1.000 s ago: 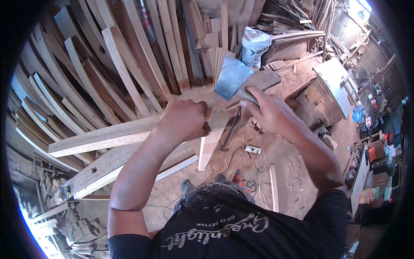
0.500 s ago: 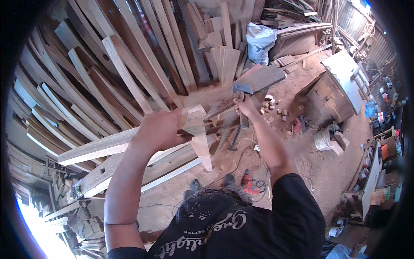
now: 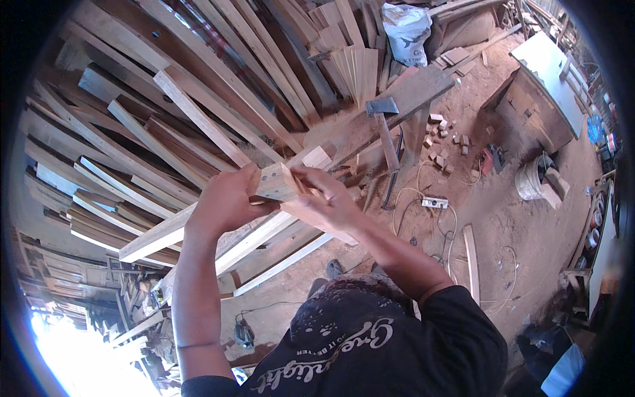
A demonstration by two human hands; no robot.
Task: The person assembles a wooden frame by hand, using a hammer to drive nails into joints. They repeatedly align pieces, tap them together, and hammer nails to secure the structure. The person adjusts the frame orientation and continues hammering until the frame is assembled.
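Observation:
My left hand [image 3: 228,198] is closed around a long squared wooden beam [image 3: 159,238] near its far end. Dark round spots mark the beam's end between my hands. My right hand [image 3: 327,198] grips a tapered wooden piece [image 3: 331,228] set crosswise at that end, its fingers curled over the upper part. Beyond my right hand, a hatchet-like tool [image 3: 382,106] with a dark metal head and wooden handle rests on a dusty plank [image 3: 423,89]. A bent black metal bar [image 3: 391,188] stands beside its handle.
Long boards [image 3: 198,112] lean in a stack at the left. Small wood offcuts [image 3: 440,149] litter the floor near a red power tool [image 3: 489,159], a bucket [image 3: 529,182] and a power strip [image 3: 434,202]. Cables [image 3: 453,245] loop across the floor. A white-topped cabinet [image 3: 549,86] stands at far right.
My right hand has let go of the hatchet-like tool, now lying on the plank, and moved left to grip the tapered piece. My left hand still holds the beam; the view has shifted.

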